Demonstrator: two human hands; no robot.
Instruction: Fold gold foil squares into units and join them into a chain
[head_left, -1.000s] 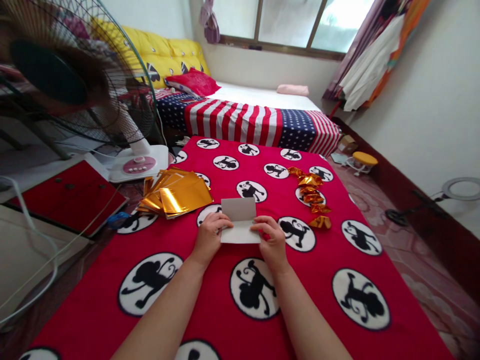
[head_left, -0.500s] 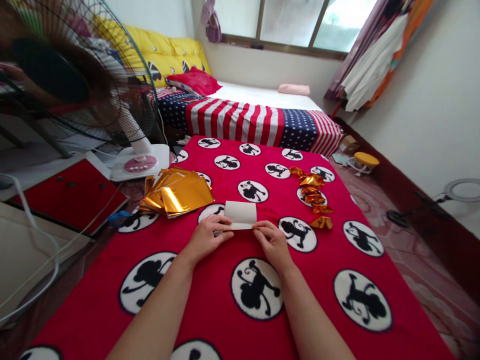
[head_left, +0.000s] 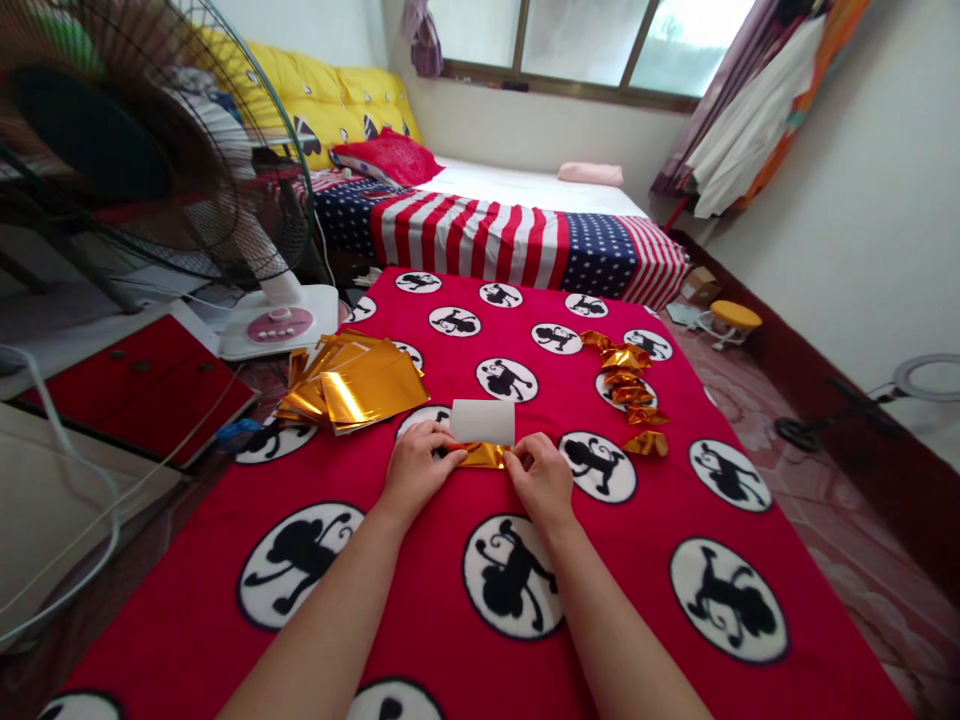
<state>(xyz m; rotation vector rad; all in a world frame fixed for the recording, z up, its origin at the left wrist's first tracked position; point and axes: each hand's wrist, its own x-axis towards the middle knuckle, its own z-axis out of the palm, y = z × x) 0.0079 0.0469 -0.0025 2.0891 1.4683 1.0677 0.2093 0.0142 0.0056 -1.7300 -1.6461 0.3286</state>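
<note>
A sheet of gold foil paper (head_left: 483, 422) lies in front of me, white side up. Its near edge is folded over, so a strip of gold shows along the front. My left hand (head_left: 421, 462) pinches the left end of that fold, and my right hand (head_left: 541, 476) pinches the right end. To the left is a fanned stack of gold foil sheets (head_left: 375, 384). On the right, several folded gold foil pieces (head_left: 628, 388) stand in a row running away from me.
The red cloth (head_left: 420, 600) with monkey prints covers the table. A spinning fan (head_left: 279, 320) stands at the left, beside a red panel (head_left: 142, 385). Behind are a bed (head_left: 480, 235) and a window. A yellow stool (head_left: 735, 315) and a ring light (head_left: 926, 378) are at the right.
The near edge of the sheet has been turned over, and its gold side now shows between my hands. Both hands keep their pinch at the two ends, having shifted only slightly.
</note>
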